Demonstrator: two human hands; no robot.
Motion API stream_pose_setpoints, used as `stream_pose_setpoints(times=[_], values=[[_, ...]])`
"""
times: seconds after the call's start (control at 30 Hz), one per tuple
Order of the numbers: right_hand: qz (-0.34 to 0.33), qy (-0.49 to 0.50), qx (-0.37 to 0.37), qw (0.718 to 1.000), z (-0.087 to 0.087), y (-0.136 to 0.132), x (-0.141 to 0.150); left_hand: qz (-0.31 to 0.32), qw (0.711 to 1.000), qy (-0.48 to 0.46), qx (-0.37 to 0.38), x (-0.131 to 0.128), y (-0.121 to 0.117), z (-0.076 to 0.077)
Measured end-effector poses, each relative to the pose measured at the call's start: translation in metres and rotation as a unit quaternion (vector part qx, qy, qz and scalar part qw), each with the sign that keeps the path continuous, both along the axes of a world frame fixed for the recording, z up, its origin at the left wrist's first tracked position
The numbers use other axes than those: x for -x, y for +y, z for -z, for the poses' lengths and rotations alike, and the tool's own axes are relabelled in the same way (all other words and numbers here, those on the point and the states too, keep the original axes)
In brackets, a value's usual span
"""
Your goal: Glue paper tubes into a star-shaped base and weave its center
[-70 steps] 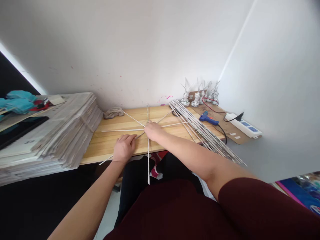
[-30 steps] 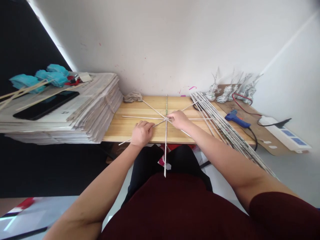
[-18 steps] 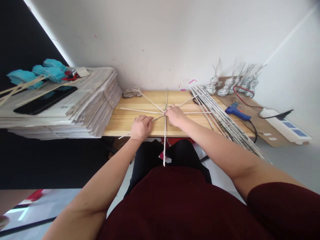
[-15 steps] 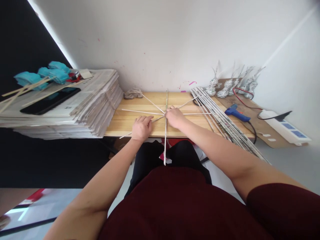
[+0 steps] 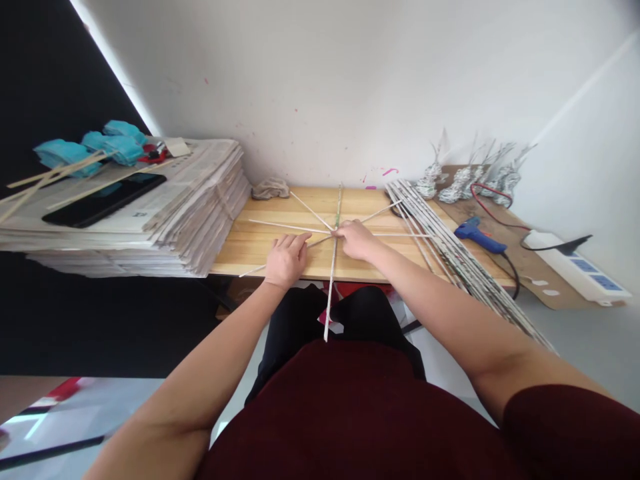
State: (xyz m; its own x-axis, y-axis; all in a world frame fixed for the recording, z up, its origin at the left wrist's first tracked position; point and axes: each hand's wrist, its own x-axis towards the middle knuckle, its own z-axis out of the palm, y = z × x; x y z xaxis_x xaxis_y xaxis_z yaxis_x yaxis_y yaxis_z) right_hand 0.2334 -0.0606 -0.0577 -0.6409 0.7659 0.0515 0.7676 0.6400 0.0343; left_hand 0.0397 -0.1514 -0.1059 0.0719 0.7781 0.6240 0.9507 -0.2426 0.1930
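Rolled paper sticks cross in a star point(image 5: 290, 225) on the wooden table, joined at a centre beneath my right fingertips. My right hand point(image 5: 354, 240) is closed, thumb and fingers pinching at this crossing; exactly what lies between them is partly hidden. To its left, my left hand point(image 5: 286, 259) lies over the lower-left paper stick point(image 5: 253, 271), thumb and index finger at the stick where it comes out towards the centre. One near stick point(image 5: 330, 293) reaches past the table edge above my lap.
A bundle of paper sticks point(image 5: 450, 250) lies at right, beside a blue glue gun point(image 5: 480, 236) and white power strip point(image 5: 580, 265). Foil-like wrapped shapes point(image 5: 457, 185) stand behind. A newspaper stack point(image 5: 200, 207) on the left carries a phone point(image 5: 107, 199). A cloth point(image 5: 271, 189) lies near the wall.
My right hand has shifted around the star's centre, while my left hand stays on the lower-left stick with its index finger lifted slightly. The near stick's end has swung a little left. The view has shifted.
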Motion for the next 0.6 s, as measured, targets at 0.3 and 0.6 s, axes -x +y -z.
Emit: stream_pose_setpoints(times=[0.3,0.6], values=[[-0.014,0.033,-0.014,0.999,0.004,0.002,-0.006,0.002,1.000,-0.005,0.006,0.001,0.001,0.001],[0.030,0.001,-0.013,0.999,-0.013,-0.019,0.006,0.074,0.977,-0.201,0.006,-0.033,-0.033,-0.053]])
